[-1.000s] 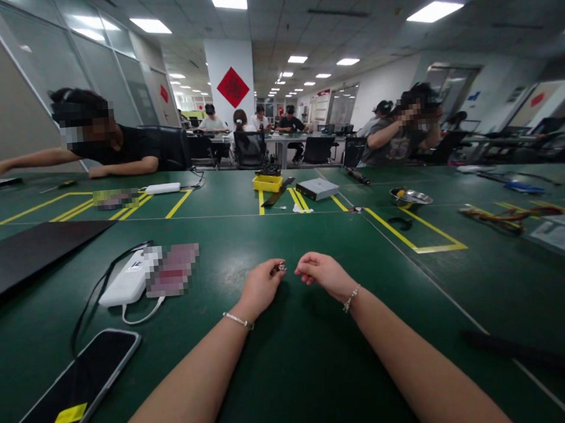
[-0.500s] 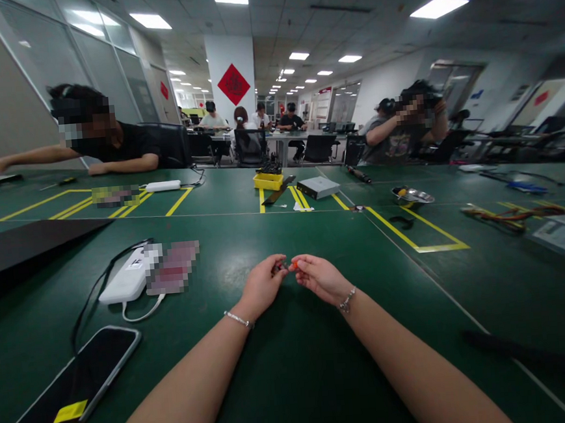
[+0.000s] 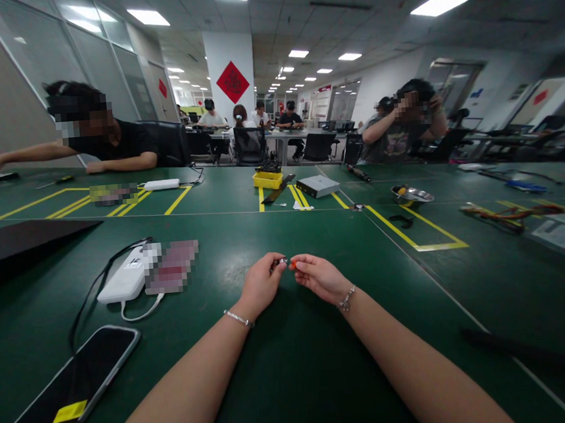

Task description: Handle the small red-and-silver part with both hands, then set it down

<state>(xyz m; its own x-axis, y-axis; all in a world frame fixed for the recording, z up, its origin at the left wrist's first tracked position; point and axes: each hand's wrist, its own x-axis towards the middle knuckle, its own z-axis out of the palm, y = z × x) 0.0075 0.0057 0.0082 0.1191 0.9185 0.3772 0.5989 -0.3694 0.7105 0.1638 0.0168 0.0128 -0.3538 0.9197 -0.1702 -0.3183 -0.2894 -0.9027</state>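
Over the middle of the green table, my left hand pinches a small silvery metal piece between thumb and fingers. Its exact kind is too small to make out. Facing it, my right hand is closed on a small orange piece, held at the fingertips. The two pieces are close together, with a narrow gap seeming to lie between them. My fingers hide most of both.
To the left lie a white power bank with a cable and a large phone. Farther off are a yellow bin, a grey box and a metal bowl. A dark strap-like object lies at right. Other people sit beyond.
The silvery piece in my left hand shows more clearly, and the orange piece sits slightly apart from it. Both hands stay in nearly the same place.
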